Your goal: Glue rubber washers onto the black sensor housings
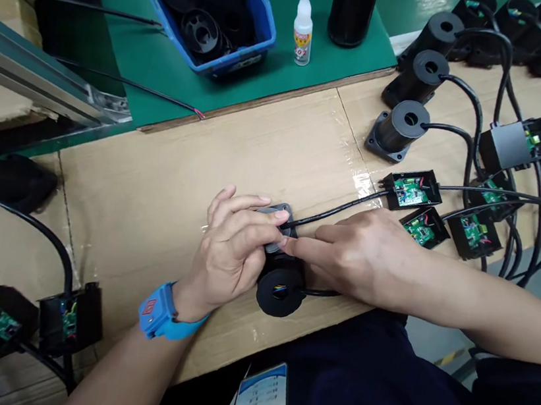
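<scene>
A black cylindrical housing (265, 300) lies on its side on the cardboard, its round end with a central hole facing me. Coloured wires (279, 291) show inside that hole. My left hand (235, 244) curls over the housing from the left, fingertips resting on the grey flange plate (279, 210) at its far end. From the right, my right hand (357, 257) brings its closed fingers to the same plate, touching beside the left fingertips. Whatever is between those right fingers is hidden. A black cable (339, 209) runs from the plate to the right; a second leaves near the round end.
Finished-looking black housings (399, 130) stand at right, cabled to open boxes with green circuit boards (412, 190). More boxes (71, 316) sit at left. Behind are a blue bin (267, 33) of black parts, a small glue bottle (302, 34) and a black cylinder (353, 7).
</scene>
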Action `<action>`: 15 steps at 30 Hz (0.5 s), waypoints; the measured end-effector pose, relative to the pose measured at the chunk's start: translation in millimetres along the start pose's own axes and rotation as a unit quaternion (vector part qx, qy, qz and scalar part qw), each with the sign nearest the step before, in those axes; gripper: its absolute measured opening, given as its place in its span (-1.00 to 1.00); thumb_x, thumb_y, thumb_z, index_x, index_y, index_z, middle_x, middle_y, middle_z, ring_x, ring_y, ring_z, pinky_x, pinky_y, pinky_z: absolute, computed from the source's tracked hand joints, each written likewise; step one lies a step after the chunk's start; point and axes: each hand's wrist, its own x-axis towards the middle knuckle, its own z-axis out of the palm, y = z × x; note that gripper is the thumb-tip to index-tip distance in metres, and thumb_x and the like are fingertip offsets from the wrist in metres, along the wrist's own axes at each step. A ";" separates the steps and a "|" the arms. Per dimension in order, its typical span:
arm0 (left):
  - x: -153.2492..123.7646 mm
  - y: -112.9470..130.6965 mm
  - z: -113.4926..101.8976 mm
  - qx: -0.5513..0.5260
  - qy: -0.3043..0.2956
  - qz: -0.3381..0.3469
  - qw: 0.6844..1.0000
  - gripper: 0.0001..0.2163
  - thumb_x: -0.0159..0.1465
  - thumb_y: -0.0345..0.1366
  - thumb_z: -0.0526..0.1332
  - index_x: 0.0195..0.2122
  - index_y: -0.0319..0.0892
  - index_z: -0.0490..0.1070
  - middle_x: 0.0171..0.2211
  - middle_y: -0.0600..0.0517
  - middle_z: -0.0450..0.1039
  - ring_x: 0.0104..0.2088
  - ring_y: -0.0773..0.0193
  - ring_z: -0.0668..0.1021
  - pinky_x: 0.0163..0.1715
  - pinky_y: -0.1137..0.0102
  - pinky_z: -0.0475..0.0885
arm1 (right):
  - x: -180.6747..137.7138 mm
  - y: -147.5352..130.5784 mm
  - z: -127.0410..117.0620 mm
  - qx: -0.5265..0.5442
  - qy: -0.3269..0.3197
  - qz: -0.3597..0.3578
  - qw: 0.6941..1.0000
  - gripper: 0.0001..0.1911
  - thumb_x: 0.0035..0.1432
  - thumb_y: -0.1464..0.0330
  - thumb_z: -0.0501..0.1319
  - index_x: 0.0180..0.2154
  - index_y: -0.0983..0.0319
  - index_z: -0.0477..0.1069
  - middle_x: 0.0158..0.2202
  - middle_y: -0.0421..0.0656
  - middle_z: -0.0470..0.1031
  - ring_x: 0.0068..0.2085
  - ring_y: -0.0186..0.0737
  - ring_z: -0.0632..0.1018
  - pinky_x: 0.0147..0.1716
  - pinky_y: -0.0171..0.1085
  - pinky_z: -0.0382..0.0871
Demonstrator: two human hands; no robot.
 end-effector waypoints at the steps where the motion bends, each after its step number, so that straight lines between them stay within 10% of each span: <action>1: 0.1 -1.1 -0.2 0.003 -0.002 0.011 1.000 -0.69 0.29 -0.56 0.11 -0.11 0.01 0.45 -0.06 0.11 0.63 0.14 0.19 0.54 0.37 0.01 0.19 | -4.1 -1.6 -0.3 0.011 0.024 -0.005 1.000 -0.79 0.36 0.42 0.17 -0.04 0.24 0.53 -0.40 -0.23 0.58 -0.48 -0.29 0.44 -0.54 -0.23 0.03; 8: -1.4 -5.2 -6.4 0.015 -0.018 0.039 0.999 -0.69 0.30 -0.52 0.22 -0.03 0.00 0.54 -0.05 0.03 0.62 0.13 0.12 0.54 0.25 0.03 0.34 | -47.3 -38.0 25.3 -0.047 0.245 -0.124 0.960 -0.76 0.33 0.25 0.26 -0.22 0.21 0.68 -0.13 -0.16 0.66 -0.30 -0.31 0.46 -0.39 -0.24 0.25; 15: -5.0 -4.6 -9.4 0.025 -0.022 0.018 0.999 -0.64 0.28 -0.57 0.22 -0.03 0.02 0.57 -0.04 0.02 0.61 0.15 0.09 0.55 0.27 0.00 0.33 | -63.2 -57.0 41.1 -0.142 0.216 -0.119 0.959 -0.69 0.32 0.38 0.14 -0.04 0.18 0.63 -0.01 -0.12 0.67 -0.26 -0.35 0.47 -0.36 -0.31 0.27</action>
